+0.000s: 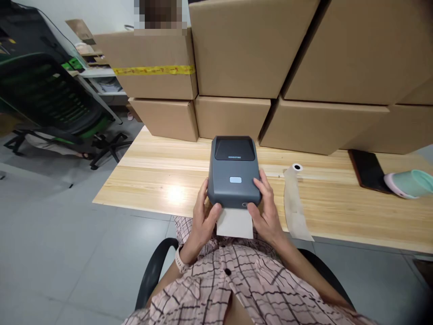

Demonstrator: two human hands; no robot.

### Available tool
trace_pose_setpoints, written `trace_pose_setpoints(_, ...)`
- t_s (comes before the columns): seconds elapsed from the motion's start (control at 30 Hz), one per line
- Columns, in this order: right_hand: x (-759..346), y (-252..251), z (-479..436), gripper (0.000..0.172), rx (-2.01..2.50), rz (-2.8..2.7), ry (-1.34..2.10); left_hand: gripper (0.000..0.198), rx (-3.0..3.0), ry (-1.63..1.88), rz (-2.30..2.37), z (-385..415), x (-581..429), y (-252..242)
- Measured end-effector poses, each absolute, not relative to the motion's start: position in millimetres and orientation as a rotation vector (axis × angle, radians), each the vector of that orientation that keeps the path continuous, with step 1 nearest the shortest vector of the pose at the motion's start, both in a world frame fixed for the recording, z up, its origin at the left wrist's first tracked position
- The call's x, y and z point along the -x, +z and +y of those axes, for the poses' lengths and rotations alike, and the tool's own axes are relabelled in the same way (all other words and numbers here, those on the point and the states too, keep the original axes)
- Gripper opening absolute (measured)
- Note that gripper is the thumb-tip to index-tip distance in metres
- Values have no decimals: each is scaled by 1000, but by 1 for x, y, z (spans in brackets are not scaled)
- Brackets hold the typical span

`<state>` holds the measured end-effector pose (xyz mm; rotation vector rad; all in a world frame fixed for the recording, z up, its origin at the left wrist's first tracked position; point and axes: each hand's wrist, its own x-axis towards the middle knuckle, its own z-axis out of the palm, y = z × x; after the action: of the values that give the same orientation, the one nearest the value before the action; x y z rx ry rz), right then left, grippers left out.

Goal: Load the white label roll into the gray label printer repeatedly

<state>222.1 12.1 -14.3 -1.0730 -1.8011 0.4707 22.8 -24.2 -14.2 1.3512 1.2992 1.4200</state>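
Note:
A dark grey label printer stands at the table's front edge with its lid closed. White paper sticks out of its front, over the edge. My left hand grips the printer's left front corner, thumb on the front face. Around the right front corner is my right hand, its thumb low on the front and its fingers along the side. To the right lies a small paper roll with a long unrolled strip reaching past the table's front edge.
Cardboard boxes are stacked two high along the back of the wooden table. At the right lie a dark phone and a green and pink cup. An office chair stands left; behind the boxes is a person's head, blurred.

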Motion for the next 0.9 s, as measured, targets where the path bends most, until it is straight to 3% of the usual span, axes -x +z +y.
trace_pose_setpoints(0.1, -221, -35, -1, 69, 1091, -1642, 661, 71, -1270, 1415, 1243, -24, -26, -15)
trace_pose_setpoints(0.3, -215, -40, 2, 66, 1011, -1529, 759, 64, -1326, 1435, 1276, -21, -28, -20)
trace_pose_setpoints(0.57, -206, -39, 1, 74, 1021, -1523, 747, 68, -1445, 1528, 1286, -16, -33, -27)
trace_pose_setpoints(0.73, -219, -8, 6, 81, 1104, -1630, 724, 68, -1614, 1517, 1337, -5, -22, -1)
trace_pose_setpoints(0.9, -235, 51, 46, 81, 1077, -1919, 370, 53, -1684, 1674, 1195, 49, 0, 28)
